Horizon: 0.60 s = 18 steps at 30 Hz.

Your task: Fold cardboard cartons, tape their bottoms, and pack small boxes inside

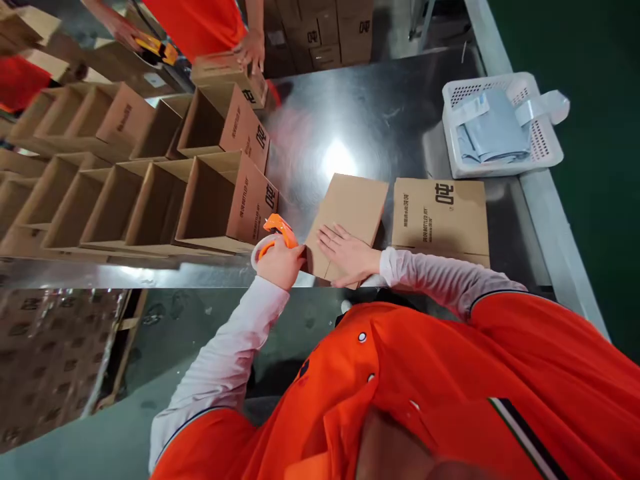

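Observation:
My left hand [281,263] is closed around an orange tape dispenser [281,230] with a roll of tape on it, at the table's front edge. Its thumb side is at the left edge of a closed cardboard box [354,201]. Flat on top of that box lies my right hand [347,252], fingers stretched out and pressing nothing between them. The box sits at a slant near the front edge. Just right of it is a second cardboard box [440,217] with dark printing, lying apart from my hands.
Open-topped cardboard boxes [213,193] stand in rows on the left of the metal table [400,100]. A white basket [547,150] with folded blue-grey material stands at the right. Across the table, a co-worker's hand [253,50] rests on a box, the other holding a yellow dispenser [157,48].

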Motion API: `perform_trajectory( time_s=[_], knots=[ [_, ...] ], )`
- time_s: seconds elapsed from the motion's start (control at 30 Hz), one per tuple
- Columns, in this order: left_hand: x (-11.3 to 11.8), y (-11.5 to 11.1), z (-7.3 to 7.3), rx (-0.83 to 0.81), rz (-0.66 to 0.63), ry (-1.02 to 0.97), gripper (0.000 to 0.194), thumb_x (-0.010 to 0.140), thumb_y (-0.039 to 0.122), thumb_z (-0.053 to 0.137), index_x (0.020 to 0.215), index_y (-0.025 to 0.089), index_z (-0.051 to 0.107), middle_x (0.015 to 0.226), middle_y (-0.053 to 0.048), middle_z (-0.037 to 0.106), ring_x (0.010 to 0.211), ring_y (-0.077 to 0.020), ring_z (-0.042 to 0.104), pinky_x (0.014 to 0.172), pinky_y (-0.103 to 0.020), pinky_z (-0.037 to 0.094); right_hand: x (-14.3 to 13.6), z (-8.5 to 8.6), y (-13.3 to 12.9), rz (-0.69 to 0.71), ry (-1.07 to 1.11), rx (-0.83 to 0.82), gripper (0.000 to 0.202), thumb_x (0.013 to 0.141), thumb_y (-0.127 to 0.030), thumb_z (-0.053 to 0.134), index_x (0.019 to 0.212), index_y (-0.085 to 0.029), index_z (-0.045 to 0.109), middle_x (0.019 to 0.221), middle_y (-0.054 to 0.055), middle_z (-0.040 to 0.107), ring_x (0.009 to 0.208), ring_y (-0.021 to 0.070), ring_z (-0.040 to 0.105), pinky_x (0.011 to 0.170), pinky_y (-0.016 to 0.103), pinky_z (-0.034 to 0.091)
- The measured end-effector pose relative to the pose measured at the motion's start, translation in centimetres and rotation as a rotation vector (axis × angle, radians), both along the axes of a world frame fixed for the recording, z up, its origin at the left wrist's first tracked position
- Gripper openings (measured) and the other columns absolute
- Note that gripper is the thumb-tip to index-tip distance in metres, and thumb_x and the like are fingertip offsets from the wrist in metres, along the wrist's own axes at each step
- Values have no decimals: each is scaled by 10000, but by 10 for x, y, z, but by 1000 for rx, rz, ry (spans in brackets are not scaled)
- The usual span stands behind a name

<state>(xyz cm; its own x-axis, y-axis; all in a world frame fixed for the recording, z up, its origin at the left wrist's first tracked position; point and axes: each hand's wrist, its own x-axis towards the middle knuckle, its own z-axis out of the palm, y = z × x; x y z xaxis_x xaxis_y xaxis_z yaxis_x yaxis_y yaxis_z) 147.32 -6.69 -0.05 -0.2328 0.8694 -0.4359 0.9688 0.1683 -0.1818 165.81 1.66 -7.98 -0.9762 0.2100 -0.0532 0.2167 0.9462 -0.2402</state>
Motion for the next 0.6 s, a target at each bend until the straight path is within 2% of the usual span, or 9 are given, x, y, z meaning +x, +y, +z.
perform_trajectory(
  time_s=[0.1, 0.17, 0.27, 0.33, 0.4, 0.47, 0.53, 0.6],
  knots=[
    [3, 10, 8, -48, 11, 18, 496, 1013, 327, 542, 1479, 241, 690, 1414, -228, 607, 1190, -387, 684, 957, -459, 559, -3, 2, -3, -16, -13, -31, 1080, 958, -696, 532, 1659, 101, 334, 1749, 305, 143, 1670, 434, 84, 1385, 576, 76],
    [4, 23, 20, -56, 27, 23, 522, 1002, 279, 528, 1501, 238, 674, 1383, -209, 655, 1217, -374, 684, 1011, -444, 544, -4, 0, -6, -33, 25, -48, 1010, 995, -671, 497, 1647, 91, 373, 1745, 298, 168, 1671, 421, 104, 1385, 575, 105],
    [4, 51, 51, 0, 72, 55, 569, 990, 367, 590, 1538, 222, 637, 1353, -188, 678, 1209, -357, 691, 1056, -401, 522, -6, -6, -7, -59, 122, -83, 953, 1014, -649, 494, 1619, 85, 432, 1721, 308, 231, 1661, 419, 170, 1372, 588, 163],
    [9, 77, 74, 48, 89, 48, 783, 875, 476, 764, 1588, 213, 576, 1343, -163, 681, 1201, -351, 689, 1065, -371, 511, -7, -8, -5, -40, 157, -118, 1025, 976, -711, 528, 1603, 96, 451, 1704, 327, 254, 1649, 441, 197, 1359, 608, 191],
    [19, 113, 94, 103, 78, -25, 989, 731, 473, 895, 1613, 203, 538, 1346, -120, 692, 1213, -330, 683, 1084, -344, 494, -7, -10, 0, 49, 149, -156, 1120, 909, -776, 580, 1599, 97, 458, 1700, 338, 247, 1644, 460, 195, 1355, 622, 190],
    [33, 159, 106, 164, 51, -140, 946, 742, 413, 880, 1591, 146, 558, 1346, -84, 704, 1229, -285, 677, 1100, -319, 469, -9, -11, 6, 173, 124, -181, 1143, 869, -766, 637, 1619, 75, 445, 1713, 325, 215, 1651, 454, 172, 1362, 619, 172],
    [50, 212, 108, 202, 20, -235, 787, 855, 353, 741, 1546, 18, 570, 1323, -69, 694, 1249, -240, 661, 1083, -306, 424, -10, -14, 10, 247, 86, -187, 1111, 864, -694, 683, 1643, 54, 420, 1727, 302, 189, 1659, 438, 146, 1372, 606, 161],
    [67, 270, 97, 163, 11, -268, 700, 900, 341, 630, 1466, -69, 607, 1233, -47, 701, 1240, -232, 649, 1016, -310, 399, -11, -18, 11, 272, 103, -207, 1080, 862, -639, 706, 1639, 56, 424, 1727, 300, 195, 1655, 447, 145, 1372, 620, 168]
  ],
)
